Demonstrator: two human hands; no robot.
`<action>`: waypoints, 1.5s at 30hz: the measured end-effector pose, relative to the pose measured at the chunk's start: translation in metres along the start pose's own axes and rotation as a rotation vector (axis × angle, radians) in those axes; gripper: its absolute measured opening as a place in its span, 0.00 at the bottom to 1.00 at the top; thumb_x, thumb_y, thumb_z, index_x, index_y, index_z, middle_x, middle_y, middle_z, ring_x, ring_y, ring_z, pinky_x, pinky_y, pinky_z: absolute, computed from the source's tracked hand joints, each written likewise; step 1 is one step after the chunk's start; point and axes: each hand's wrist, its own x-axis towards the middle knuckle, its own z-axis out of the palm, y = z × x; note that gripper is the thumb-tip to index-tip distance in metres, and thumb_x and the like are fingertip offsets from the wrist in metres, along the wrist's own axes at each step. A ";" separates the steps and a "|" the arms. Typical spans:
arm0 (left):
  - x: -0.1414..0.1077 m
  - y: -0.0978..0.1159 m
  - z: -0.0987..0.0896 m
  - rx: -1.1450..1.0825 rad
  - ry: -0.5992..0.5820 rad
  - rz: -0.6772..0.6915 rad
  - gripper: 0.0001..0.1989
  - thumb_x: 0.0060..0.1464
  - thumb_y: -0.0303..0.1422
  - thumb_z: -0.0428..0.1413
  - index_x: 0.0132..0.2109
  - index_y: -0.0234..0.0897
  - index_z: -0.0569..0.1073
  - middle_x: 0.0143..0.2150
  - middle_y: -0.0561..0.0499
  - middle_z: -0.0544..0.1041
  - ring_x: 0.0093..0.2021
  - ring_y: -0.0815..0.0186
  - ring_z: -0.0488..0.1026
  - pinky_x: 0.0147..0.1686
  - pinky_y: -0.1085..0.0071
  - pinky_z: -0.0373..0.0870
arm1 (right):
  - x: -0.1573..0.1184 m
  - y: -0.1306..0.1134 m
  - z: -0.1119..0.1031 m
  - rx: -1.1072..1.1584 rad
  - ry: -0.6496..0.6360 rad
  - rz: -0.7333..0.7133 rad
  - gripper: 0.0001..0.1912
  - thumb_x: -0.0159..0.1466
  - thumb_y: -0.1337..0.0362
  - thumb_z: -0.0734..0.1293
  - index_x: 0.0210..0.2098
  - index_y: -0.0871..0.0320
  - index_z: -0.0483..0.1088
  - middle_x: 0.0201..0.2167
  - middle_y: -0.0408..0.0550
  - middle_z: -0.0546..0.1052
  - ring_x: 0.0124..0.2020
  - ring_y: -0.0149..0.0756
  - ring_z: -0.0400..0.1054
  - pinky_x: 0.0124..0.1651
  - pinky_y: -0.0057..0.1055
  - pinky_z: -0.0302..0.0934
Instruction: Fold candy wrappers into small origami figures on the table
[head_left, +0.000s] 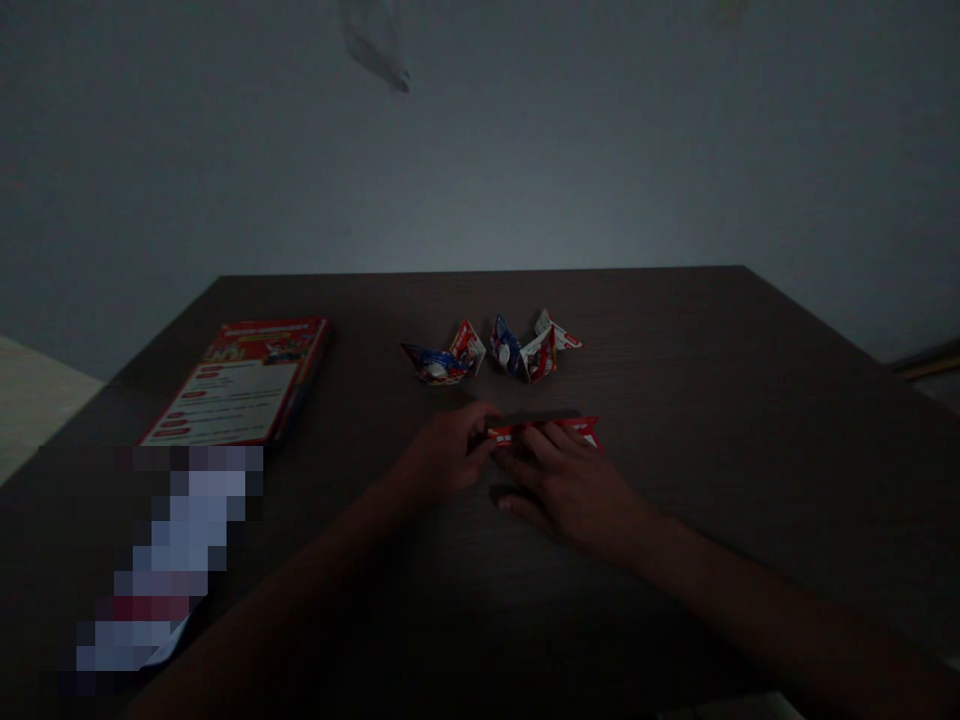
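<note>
A folded strip of red and white printed paper [583, 428] lies on the dark table in front of me. My left hand [448, 450] pinches its left end between thumb and forefinger. Across the middle of the strip, my right hand [574, 480] lies with its fingers pressed down on the paper and its thumb apart on the table side nearest me. The fingers hide much of the strip. Just beyond my hands stand a folded paper boat shape [448, 365] in blue and red, and beside it another folded paper piece [534, 350] with pointed ends.
A stack of red printed leaflets [240, 390] lies at the left of the dark table [675, 370]. Nearer me on that side, a pale item is blurred out by pixel blocks. The table's far edge meets a plain wall [570, 150], where a clear plastic bag [377, 45] hangs.
</note>
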 end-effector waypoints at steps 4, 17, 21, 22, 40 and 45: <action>0.000 -0.001 0.001 0.015 -0.006 -0.012 0.14 0.52 0.27 0.52 0.47 0.36 0.69 0.32 0.52 0.74 0.32 0.68 0.71 0.31 0.73 0.64 | 0.001 -0.001 -0.002 0.002 -0.017 0.003 0.26 0.65 0.49 0.56 0.55 0.58 0.65 0.45 0.55 0.67 0.46 0.47 0.60 0.49 0.44 0.59; -0.002 0.003 0.002 0.088 0.016 0.013 0.13 0.51 0.24 0.51 0.44 0.36 0.71 0.33 0.51 0.73 0.31 0.67 0.69 0.33 0.72 0.63 | -0.007 0.004 -0.007 0.057 -0.010 -0.061 0.26 0.64 0.49 0.58 0.52 0.61 0.67 0.46 0.56 0.69 0.48 0.46 0.61 0.49 0.44 0.62; -0.002 0.002 0.003 0.106 0.018 0.004 0.13 0.50 0.24 0.52 0.44 0.35 0.72 0.30 0.52 0.72 0.29 0.68 0.68 0.33 0.72 0.64 | -0.010 0.008 -0.008 0.089 -0.017 -0.077 0.25 0.64 0.50 0.58 0.51 0.60 0.68 0.48 0.55 0.69 0.50 0.46 0.60 0.51 0.43 0.61; -0.002 0.001 0.003 0.109 0.022 0.003 0.13 0.50 0.24 0.52 0.44 0.36 0.72 0.30 0.52 0.72 0.29 0.68 0.68 0.34 0.72 0.64 | -0.010 0.009 -0.008 0.096 -0.015 -0.086 0.24 0.64 0.50 0.58 0.51 0.60 0.68 0.49 0.55 0.69 0.50 0.46 0.60 0.51 0.43 0.61; -0.004 -0.009 0.000 0.153 0.058 0.030 0.12 0.53 0.26 0.52 0.46 0.35 0.71 0.33 0.50 0.73 0.31 0.67 0.69 0.37 0.70 0.66 | -0.016 0.067 -0.017 0.285 0.323 0.274 0.18 0.58 0.61 0.67 0.47 0.60 0.70 0.46 0.56 0.73 0.47 0.45 0.67 0.47 0.43 0.63; -0.006 -0.010 0.000 0.198 0.151 0.059 0.12 0.53 0.26 0.52 0.46 0.35 0.68 0.38 0.48 0.72 0.39 0.64 0.70 0.40 0.67 0.68 | -0.012 0.068 -0.010 0.505 0.151 0.320 0.07 0.60 0.65 0.64 0.34 0.58 0.74 0.32 0.47 0.78 0.34 0.36 0.71 0.38 0.33 0.64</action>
